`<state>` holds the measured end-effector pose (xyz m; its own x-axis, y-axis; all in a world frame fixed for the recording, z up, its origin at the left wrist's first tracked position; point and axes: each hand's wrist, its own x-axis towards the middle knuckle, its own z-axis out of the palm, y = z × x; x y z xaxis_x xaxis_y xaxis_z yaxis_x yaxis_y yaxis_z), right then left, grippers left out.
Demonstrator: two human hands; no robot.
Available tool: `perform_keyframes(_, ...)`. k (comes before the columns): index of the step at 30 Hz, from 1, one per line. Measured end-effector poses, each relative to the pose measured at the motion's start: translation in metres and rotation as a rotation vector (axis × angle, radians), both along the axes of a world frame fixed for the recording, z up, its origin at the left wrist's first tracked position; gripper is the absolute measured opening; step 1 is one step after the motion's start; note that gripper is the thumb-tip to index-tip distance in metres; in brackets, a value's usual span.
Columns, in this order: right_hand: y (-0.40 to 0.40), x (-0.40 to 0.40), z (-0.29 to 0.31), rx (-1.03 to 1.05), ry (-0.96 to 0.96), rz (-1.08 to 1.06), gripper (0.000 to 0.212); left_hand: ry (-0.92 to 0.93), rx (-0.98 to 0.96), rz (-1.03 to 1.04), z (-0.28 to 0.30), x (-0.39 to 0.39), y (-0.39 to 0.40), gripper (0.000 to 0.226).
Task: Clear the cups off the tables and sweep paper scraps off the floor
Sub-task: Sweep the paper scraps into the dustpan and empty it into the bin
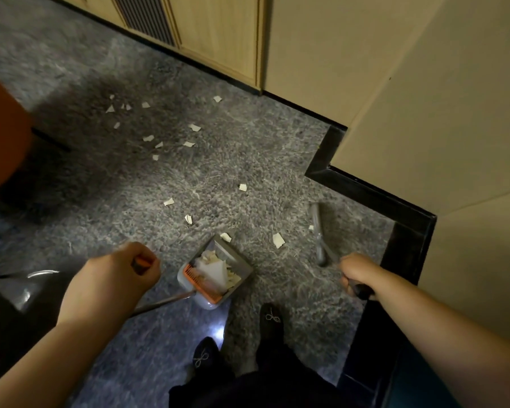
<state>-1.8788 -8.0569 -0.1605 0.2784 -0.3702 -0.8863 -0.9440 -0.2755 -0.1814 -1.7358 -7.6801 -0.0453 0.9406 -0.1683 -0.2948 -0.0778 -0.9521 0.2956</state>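
Your feet (270, 318) stand on the grey carpet (248, 160). Your left hand (121, 270) grips the orange-tipped handle of the dustpan (215, 272), which rests just ahead and already holds a heap of paper. Your right hand (357, 270) is closed round the broom (318, 234), its blurred head near the dark skirting (365, 187). Beyond the pan, loose paper scraps (156, 142) lie toward the wooden cabinets (218, 33): sweeping looks partly done. No cups or tables are in view.
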Motion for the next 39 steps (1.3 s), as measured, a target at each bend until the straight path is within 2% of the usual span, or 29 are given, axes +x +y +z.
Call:
perform_keyframes(5,0.027,0.027,-0.001,0.083,-0.038,0.141,0.008,0.005,0.001,0.068,0.0,0.002,-0.002,0.01)
perform_keyframes(9,0.051,0.059,-0.01,0.106,-0.039,0.053,0.017,-0.04,-0.012,0.139,-0.001,0.001,0.007,0.013)
perform_keyframes(13,0.068,0.095,-0.01,0.227,-0.093,-0.071,0.026,-0.087,-0.016,0.19,0.001,-0.002,0.015,0.013)
perform_keyframes(18,0.072,0.126,-0.003,0.318,-0.102,-0.136,0.018,-0.103,0.015,0.257,0.01,-0.005,0.022,0.014)
perform_keyframes(21,0.07,0.137,0.0,0.351,-0.095,-0.088,0.028,-0.104,0.023,0.277,0.017,-0.005,0.028,0.011)
perform_keyframes(25,0.079,0.141,0.004,0.331,-0.135,0.009,0.037,-0.101,0.018,0.316,0.029,0.003,0.039,0.008)
perform_keyframes(29,0.084,0.145,0.004,0.284,-0.165,0.065,0.037,-0.109,0.024,0.331,0.034,0.023,0.053,0.01)
perform_keyframes(39,0.108,0.168,-0.005,0.18,-0.125,0.042,0.043,-0.03,0.083,0.164,0.025,0.111,0.105,0.009)
